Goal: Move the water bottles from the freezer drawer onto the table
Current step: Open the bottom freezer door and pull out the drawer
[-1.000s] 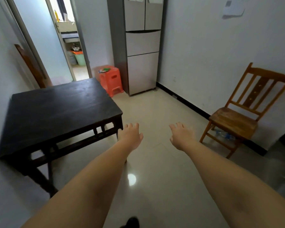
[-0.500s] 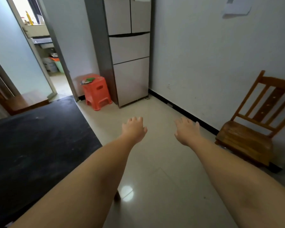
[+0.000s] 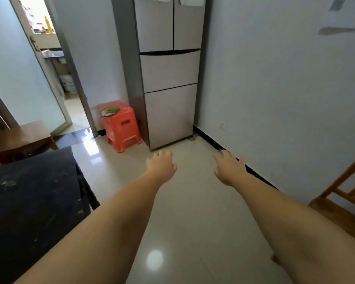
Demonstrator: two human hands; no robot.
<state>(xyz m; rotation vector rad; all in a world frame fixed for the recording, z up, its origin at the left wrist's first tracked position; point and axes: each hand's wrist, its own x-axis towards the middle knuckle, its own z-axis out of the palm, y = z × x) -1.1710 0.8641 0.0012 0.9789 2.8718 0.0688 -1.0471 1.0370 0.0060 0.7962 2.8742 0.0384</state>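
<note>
A tall grey fridge [image 3: 169,64] stands against the far wall with all its doors and both lower freezer drawers [image 3: 170,113] closed. No water bottles show. The dark wooden table [image 3: 31,193] fills the left foreground. My left hand [image 3: 162,166] and my right hand [image 3: 229,168] reach forward over the floor, palms down, fingers relaxed and holding nothing, well short of the fridge.
An orange plastic stool [image 3: 121,126] with a small packet on top sits left of the fridge. A doorway [image 3: 55,64] opens at the far left, with a brown bench [image 3: 21,138] near it. A wooden chair [image 3: 344,203] stands at the right wall. Glossy tiled floor lies ahead.
The view has advanced toward the fridge, which now looks larger and nearer. The table has slid to the left edge and the chair to the right edge. Both hands stay outstretched and empty.
</note>
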